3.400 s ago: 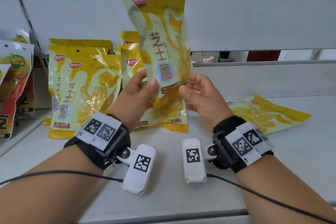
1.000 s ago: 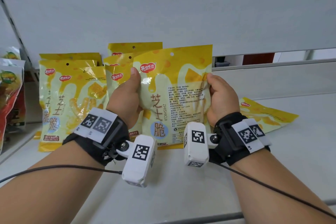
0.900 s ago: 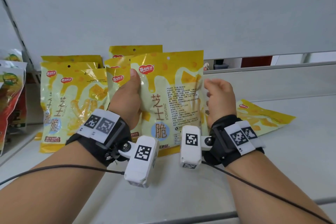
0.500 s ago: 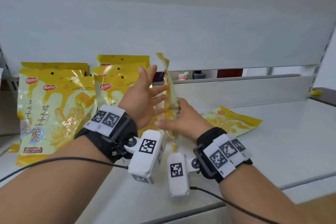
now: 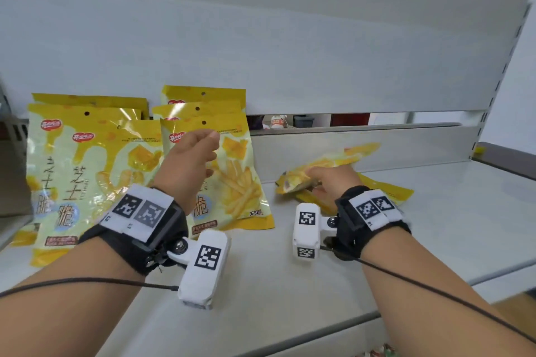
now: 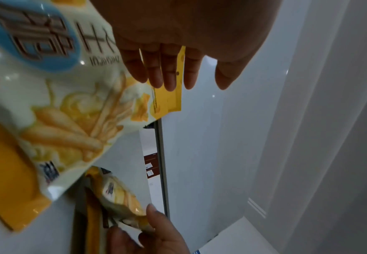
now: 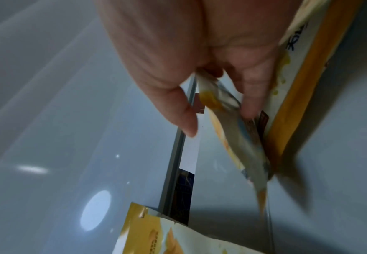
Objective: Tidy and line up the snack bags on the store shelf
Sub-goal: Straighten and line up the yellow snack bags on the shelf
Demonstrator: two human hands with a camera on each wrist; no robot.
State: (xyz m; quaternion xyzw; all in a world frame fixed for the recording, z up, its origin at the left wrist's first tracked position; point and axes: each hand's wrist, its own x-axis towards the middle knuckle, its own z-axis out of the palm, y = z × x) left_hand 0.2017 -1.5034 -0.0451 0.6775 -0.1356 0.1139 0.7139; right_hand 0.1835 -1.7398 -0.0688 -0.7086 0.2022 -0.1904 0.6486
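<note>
The white shelf (image 5: 435,211) is seen as the largest thing, and its low back rail (image 5: 362,148) is taken as the landmark. At the left end of the rail, upright yellow snack bags (image 5: 87,168) are stood in two rows, one behind another, leaning toward the back wall. The front bag of the right-hand row (image 5: 235,180) is stood just left of where the rail begins, with its printed face turned outward. In front of the rail's middle, a flat bag (image 5: 385,191) is laid on the shelf. Above it, nearly touching the rail, a blurred bag (image 5: 333,162) is held by the right hand (image 5: 333,180); its lower edge is pinched between thumb and fingers, as is confirmed in the right wrist view (image 7: 232,103). The left hand (image 5: 188,165) is held in front of the upright front bag, left of the rail; its grip is released, with the fingers (image 6: 167,68) loosely extended and nothing held. Whether the bag is touched by them cannot be told.
</note>
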